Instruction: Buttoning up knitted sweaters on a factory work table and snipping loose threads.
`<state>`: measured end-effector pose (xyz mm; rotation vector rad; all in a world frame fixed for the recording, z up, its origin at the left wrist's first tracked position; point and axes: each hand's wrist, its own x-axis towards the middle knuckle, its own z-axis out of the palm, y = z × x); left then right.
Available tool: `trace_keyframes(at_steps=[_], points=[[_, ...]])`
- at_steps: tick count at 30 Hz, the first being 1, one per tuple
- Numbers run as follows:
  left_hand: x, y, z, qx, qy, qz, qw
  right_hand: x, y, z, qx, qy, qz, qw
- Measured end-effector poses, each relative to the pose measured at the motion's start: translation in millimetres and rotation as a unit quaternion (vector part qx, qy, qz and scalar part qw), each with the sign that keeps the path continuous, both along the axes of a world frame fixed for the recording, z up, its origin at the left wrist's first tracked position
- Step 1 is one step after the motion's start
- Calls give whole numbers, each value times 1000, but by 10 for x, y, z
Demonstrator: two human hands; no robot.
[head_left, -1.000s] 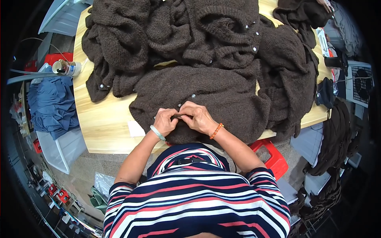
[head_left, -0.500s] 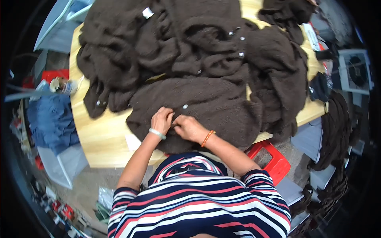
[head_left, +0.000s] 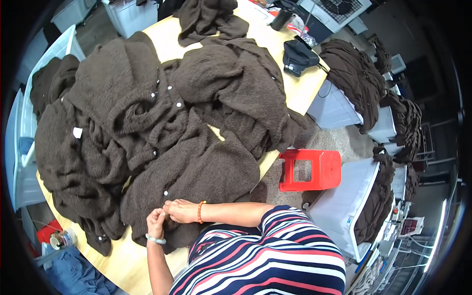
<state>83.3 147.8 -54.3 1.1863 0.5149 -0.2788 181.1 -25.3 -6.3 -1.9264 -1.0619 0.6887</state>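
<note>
A dark brown knit garment (head_left: 211,169) lies spread at the near edge of the table, with a small white button (head_left: 165,193) showing on it. My left hand (head_left: 156,223), with a pale bangle at the wrist, is closed in a pinch at the garment's near part. Close beside it, my right hand (head_left: 180,211), wearing an orange bead bracelet, is closed too, its fingertips meeting the left ones on the fabric just below the button. What lies right between the fingertips is too small to make out.
More brown knit garments (head_left: 105,83) are heaped across the wooden table (head_left: 307,88). A black cap-like item (head_left: 299,56) lies at its far right. On the floor stand a red stool (head_left: 314,169) and white bins (head_left: 344,191) holding brown garments. Blue cloth (head_left: 78,273) sits at lower left, near a jar (head_left: 61,239).
The view has swung to the right, bringing the red stool and the bins into fuller sight. Both hands remain together at the garment's near part, below the button.
</note>
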Motion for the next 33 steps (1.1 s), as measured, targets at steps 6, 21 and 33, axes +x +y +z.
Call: trace_keyframes(at_steps=[6, 21, 33], points=[[23, 32, 267, -165, 22, 0, 986, -49, 22, 27, 36, 39, -67, 996], [-66, -190, 295, 356, -120, -28, 926, 60, -6, -68, 2, -11, 9, 1000], [-28, -157, 316, 295, -22, -50, 954, 196, -47, -196, -54, 361, -55, 929]])
